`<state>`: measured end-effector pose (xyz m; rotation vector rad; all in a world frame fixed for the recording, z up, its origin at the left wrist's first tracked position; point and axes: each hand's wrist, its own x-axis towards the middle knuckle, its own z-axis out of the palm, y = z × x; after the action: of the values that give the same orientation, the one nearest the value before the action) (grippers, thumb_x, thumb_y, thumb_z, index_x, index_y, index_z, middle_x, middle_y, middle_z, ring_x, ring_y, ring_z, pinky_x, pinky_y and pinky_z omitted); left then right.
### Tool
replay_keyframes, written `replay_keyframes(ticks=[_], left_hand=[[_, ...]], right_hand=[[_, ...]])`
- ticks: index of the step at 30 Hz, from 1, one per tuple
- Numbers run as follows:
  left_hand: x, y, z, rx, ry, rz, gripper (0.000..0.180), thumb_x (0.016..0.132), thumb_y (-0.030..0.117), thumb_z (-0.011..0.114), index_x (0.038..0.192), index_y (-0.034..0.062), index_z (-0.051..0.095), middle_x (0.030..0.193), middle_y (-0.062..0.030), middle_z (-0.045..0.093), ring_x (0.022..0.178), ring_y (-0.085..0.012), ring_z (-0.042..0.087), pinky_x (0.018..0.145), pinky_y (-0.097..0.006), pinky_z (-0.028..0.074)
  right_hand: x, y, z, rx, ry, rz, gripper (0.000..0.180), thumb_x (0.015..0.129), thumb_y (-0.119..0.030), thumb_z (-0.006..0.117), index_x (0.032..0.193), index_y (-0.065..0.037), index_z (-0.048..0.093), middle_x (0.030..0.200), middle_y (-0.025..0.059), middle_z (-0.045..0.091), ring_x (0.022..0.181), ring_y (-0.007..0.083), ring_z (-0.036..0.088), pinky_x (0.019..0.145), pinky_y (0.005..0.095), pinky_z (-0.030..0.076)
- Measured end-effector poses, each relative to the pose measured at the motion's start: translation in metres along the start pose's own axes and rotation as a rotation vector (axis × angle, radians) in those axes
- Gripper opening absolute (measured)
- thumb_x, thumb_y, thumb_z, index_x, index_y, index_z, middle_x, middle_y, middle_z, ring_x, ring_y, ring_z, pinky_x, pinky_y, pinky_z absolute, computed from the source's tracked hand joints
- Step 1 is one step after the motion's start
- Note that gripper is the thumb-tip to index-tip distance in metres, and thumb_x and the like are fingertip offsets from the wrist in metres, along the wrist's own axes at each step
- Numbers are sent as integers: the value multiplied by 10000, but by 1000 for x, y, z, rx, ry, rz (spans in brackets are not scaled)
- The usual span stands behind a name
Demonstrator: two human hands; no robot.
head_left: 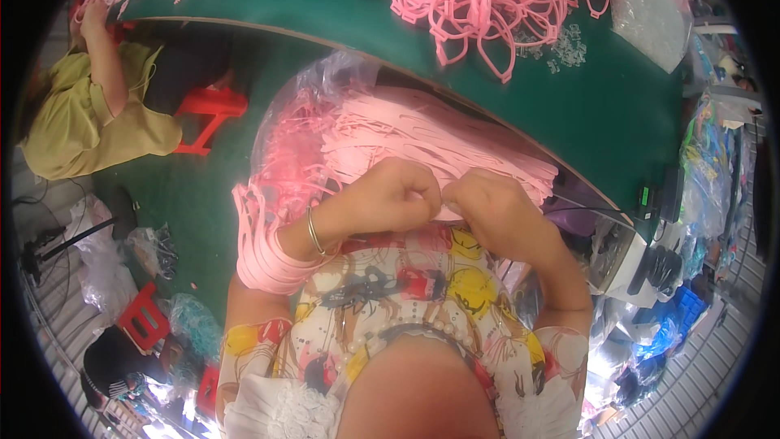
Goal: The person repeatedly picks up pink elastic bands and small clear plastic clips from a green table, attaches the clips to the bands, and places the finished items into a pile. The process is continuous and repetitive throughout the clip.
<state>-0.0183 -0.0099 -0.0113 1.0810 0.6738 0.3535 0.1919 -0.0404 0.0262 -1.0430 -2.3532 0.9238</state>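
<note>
My left hand (398, 197) and my right hand (493, 207) meet in front of my chest, fingers closed and knuckles almost touching. Whatever they pinch is hidden by the fingers. Behind and beneath them lies a thick bundle of flat pale-pink straps (406, 132), spread below the table edge. Several looped pink straps (258, 252) hang round my left forearm, just behind a metal bangle (314, 232). To the left of the bundle, more pink pieces sit in a clear plastic bag (286, 134).
On the green table (561, 122) lies a tangled heap of pink strap loops (487, 0), beside small clear plastic clips (566, 50) and a clear bag (652, 23). A co-worker in a yellow-green top (106, 126) sits at the left, near a red stool (210, 110).
</note>
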Motion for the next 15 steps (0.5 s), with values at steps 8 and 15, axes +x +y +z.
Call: replay_keyframes(ticks=[8, 15], left_hand=[[5, 6, -8, -164, -162, -145, 122, 770, 70, 549, 676, 5, 593, 611, -17, 534, 542, -63, 479, 479, -199, 348], [9, 1, 0, 49, 25, 27, 87, 766, 73, 591, 737, -3, 623, 664, -38, 566, 547, -63, 492, 485, -210, 382]], right_hand=[[4, 7, -7, -52, -53, -178, 184, 689, -53, 600, 864, -12, 560, 728, 112, 540, 693, 303, 554, 627, 388, 460], [4, 19, -9, -10, -69, -106, 188, 724, -101, 644, 892, -27, 604, 773, 116, 594, 766, 312, 596, 692, 386, 475]])
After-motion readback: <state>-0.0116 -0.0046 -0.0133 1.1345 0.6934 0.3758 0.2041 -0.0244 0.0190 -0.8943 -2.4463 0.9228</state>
